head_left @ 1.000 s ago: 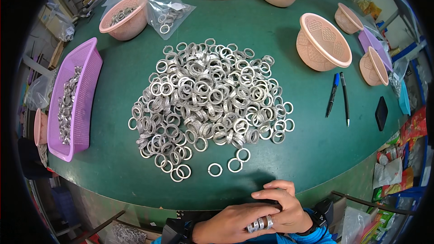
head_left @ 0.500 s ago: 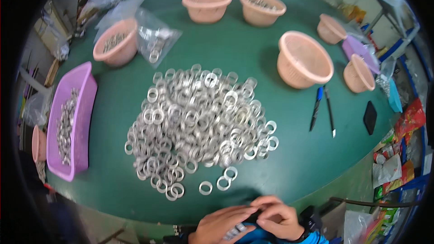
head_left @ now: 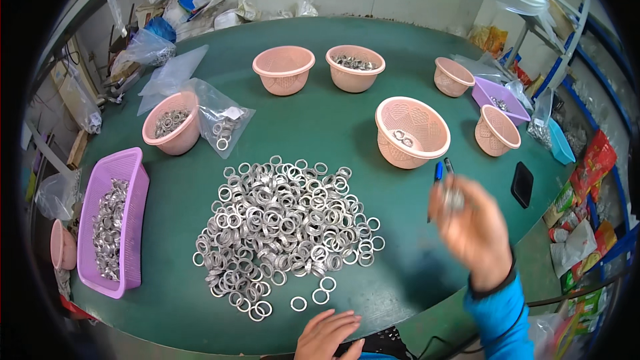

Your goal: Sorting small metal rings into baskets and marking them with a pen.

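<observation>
- A second ago my two hands were together at the counter's (head_left: pixel 170 247) near edge; now my right hand (head_left: pixel 475 227) is out over its right part, blurred, while my left hand (head_left: pixel 330 337) lies alone at the near edge.
- Two rings (head_left: pixel 407 142) now show inside the pink basket (head_left: pixel 399 153) right of the heap; a second ago I saw none there. The view has tilted up, bringing in more of the wall beyond the far edge.
- The fingers of my right hand are closed around a blurred silvery piece (head_left: pixel 453 200), just short of that basket, by the blue-capped pen (head_left: pixel 439 172). My left fingers are loosely extended, thumb apart, with nothing visible in them.
- The heap of rings (head_left: pixel 287 220) spreads across the counter from its middle toward the near edge: round, dull silver metal bands with broad openings. The baskets are moulded plastic; the pink one has a patterned, pierced wall, and the purple basket (head_left: pixel 137 227) along the left edge is finely perforated.
- Heaped rings tilt every way; those loose toward the near edge lie flat, openings up. My silvery piece is too smeared to tell its axis. The purple basket's long axis runs from near to far.
</observation>
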`<action>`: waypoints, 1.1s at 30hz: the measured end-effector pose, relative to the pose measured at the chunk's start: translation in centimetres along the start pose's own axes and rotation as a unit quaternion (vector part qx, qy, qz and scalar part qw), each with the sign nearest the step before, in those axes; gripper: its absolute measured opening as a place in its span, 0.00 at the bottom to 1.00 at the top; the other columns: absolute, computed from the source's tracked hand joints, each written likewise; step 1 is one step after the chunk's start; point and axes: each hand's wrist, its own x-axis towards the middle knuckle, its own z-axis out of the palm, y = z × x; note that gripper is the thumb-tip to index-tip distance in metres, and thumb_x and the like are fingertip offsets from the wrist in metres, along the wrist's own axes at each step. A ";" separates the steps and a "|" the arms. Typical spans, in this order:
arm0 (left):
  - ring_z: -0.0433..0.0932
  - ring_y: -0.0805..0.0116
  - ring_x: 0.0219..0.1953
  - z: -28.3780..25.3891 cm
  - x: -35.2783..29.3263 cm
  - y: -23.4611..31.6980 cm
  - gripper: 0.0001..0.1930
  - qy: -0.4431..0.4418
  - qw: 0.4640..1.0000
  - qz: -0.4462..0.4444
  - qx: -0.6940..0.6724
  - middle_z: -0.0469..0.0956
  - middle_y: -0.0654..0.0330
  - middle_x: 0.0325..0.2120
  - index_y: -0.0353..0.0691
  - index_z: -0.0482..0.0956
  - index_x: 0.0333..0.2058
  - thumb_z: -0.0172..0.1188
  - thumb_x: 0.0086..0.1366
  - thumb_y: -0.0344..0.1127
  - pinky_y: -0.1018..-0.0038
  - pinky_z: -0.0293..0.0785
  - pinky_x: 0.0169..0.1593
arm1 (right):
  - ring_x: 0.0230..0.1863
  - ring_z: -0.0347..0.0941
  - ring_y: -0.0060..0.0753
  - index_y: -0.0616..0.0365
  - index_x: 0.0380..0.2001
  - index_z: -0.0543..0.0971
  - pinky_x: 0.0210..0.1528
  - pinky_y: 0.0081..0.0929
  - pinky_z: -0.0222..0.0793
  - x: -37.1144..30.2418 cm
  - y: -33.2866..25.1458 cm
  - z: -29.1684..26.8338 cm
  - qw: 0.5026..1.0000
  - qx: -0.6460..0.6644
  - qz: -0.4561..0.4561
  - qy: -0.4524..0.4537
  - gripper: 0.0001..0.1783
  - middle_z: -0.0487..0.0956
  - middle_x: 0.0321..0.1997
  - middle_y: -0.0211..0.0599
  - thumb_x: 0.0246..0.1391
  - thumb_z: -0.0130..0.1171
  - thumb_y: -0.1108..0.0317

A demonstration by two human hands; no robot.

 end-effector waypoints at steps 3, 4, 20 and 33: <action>0.71 0.56 0.38 1.0 0.0 0.1 0.13 0.014 1.000 -0.014 -0.020 0.72 0.52 0.33 0.31 0.72 0.31 0.59 0.43 0.24 0.64 0.64 0.46 | 0.38 0.65 0.37 0.68 0.41 0.61 0.40 0.29 0.68 5.8 -4.7 1.7 0.989 -0.091 -0.109 0.031 0.15 0.65 0.37 0.46 0.52 0.41 0.71; 0.71 0.56 0.38 1.1 -0.1 0.2 0.13 0.015 1.000 -0.011 -0.020 0.72 0.52 0.33 0.31 0.72 0.31 0.59 0.43 0.24 0.64 0.64 0.46 | 0.40 0.64 0.39 0.69 0.45 0.59 0.41 0.30 0.67 7.3 -5.5 1.8 0.984 -0.118 -0.123 0.049 0.18 0.64 0.40 0.47 0.52 0.41 0.71; 0.68 0.56 0.37 0.8 0.8 0.0 0.19 0.046 0.996 -0.014 0.070 0.70 0.54 0.34 0.34 0.72 0.33 0.64 0.38 0.28 0.67 0.63 0.41 | 0.30 0.64 0.30 0.58 0.30 0.70 0.31 0.23 0.59 0.1 7.1 -3.7 0.229 -0.847 -0.260 -0.403 0.12 0.68 0.28 0.31 0.37 0.48 0.68; 0.68 0.58 0.41 2.7 5.2 3.0 0.33 -0.193 0.980 0.009 -0.043 0.70 0.53 0.38 0.38 0.61 0.47 0.61 0.39 0.37 0.62 0.54 0.52 | 0.37 0.62 0.31 0.56 0.28 0.70 0.38 0.26 0.59 -1.7 14.1 -8.6 0.244 -0.852 -0.148 -0.438 0.09 0.67 0.33 0.34 0.41 0.46 0.67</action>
